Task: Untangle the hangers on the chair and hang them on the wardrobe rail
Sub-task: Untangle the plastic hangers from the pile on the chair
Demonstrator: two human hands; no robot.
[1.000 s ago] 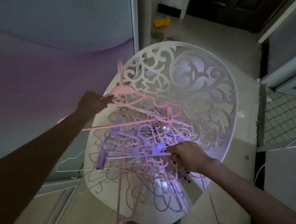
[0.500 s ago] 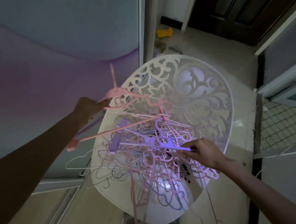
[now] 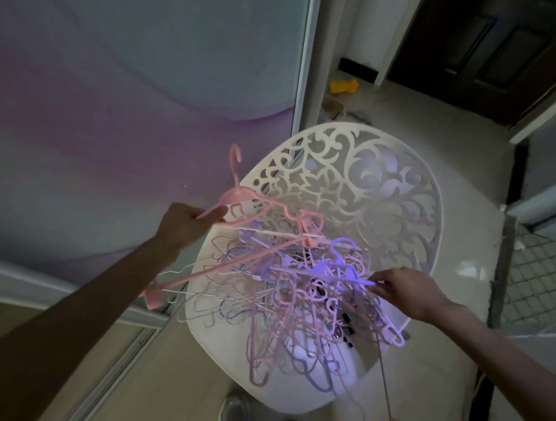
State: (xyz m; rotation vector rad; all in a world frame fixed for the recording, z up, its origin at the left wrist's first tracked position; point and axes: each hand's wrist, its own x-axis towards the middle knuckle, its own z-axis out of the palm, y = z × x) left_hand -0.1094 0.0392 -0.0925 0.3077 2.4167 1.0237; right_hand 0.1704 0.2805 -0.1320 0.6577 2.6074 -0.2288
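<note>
While the left hand (image 3: 185,219) is gripping the pink hanger (image 3: 238,204) to lift it free, the right hand (image 3: 405,291) is pinching a purple hanger (image 3: 334,272). That grip is likely restraining the tangled pile (image 3: 284,302) on the white chair (image 3: 401,198).

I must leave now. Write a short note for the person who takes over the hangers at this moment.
Left hand: grip shut on the pink clip hanger, lifted at the chair's left edge, its far end in the pile.
Right hand: fingers pinch the purple hanger on top of the pile.
Hanger pile: tangled on the white chair.
Done: no hanger is free yet.
Left: separate each one and hang it on the wardrobe rail, which is out of view.
</note>
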